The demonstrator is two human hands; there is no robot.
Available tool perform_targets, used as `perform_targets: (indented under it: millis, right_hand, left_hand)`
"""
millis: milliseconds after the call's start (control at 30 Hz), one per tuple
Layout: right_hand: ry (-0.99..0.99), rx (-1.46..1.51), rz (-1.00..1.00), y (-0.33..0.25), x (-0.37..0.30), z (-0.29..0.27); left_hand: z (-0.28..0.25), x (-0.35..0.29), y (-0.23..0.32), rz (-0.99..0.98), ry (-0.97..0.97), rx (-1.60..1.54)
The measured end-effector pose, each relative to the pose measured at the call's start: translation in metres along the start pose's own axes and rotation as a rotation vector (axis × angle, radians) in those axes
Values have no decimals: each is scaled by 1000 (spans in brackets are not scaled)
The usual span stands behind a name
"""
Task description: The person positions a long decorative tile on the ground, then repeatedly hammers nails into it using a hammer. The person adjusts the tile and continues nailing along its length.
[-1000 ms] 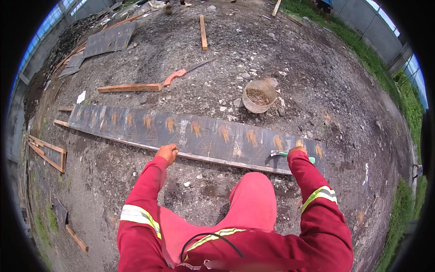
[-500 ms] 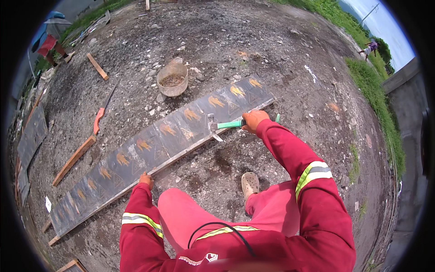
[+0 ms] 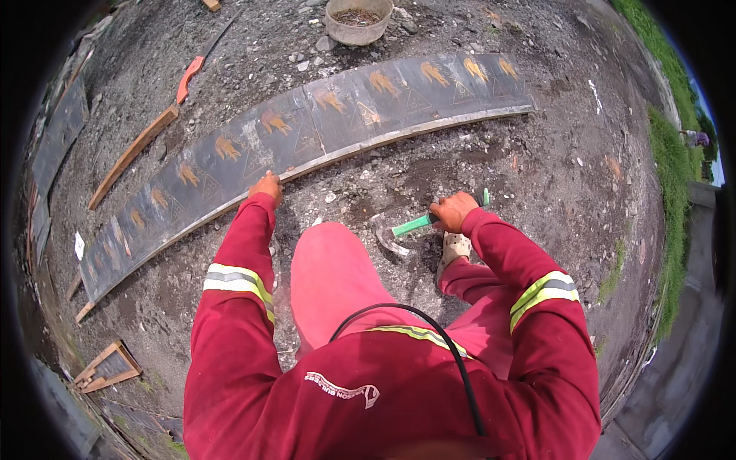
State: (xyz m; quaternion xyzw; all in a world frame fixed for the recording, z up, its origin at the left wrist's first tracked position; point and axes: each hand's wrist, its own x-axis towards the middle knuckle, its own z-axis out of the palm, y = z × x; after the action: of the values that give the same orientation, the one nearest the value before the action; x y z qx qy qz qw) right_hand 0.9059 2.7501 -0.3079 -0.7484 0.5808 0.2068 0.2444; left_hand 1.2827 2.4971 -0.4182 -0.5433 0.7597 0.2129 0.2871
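A long dark plywood panel (image 3: 322, 126) with faded yellow-orange printed marks lies slantwise on the ground in front of me, a pale wooden strip (image 3: 429, 126) along its near edge. My left hand (image 3: 266, 186) has its fingers closed over that near edge, around the middle. To the right, my right hand (image 3: 454, 211) is wrapped round the green-and-black handle of a claw hammer (image 3: 412, 225). The hammer's metal head points left, low over the gravel and apart from the panel, close to my right shoe (image 3: 454, 247).
Beyond the panel stands a round, dirty tub (image 3: 359, 24) with small brown bits inside. On the left lie a handsaw (image 3: 189, 79) with an orange handle, a timber length (image 3: 134, 157) and another dark panel (image 3: 61, 134). A small wooden frame (image 3: 107, 366) is at lower left; grass (image 3: 668, 176) borders the right.
My right hand has drawn the hammer from the panel's edge back toward my body. My left hand stays at the edge. The view has tipped downward, so the tub appears higher.
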Motion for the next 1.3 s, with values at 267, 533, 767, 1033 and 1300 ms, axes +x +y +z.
perform_targets:
  millis: [267,533,767,1033,1300]
  right_hand:
    - [104,172,249,1,92,-36]
    - [28,150,118,-5,62,-12]
    - [39,108,329,38,60,-21]
    - [-9,315,437,39,23,4]
    - [347,1131,818,48,-19,104]
  left_hand:
    - [6,-5,-1,32,71,58]
    - [-3,-12,14,3,29,116]
    - [12,-5,4,53,103,144]
    - [-8,-5,15,14,19,131]
    - [-17,36,153,635,437,-81]
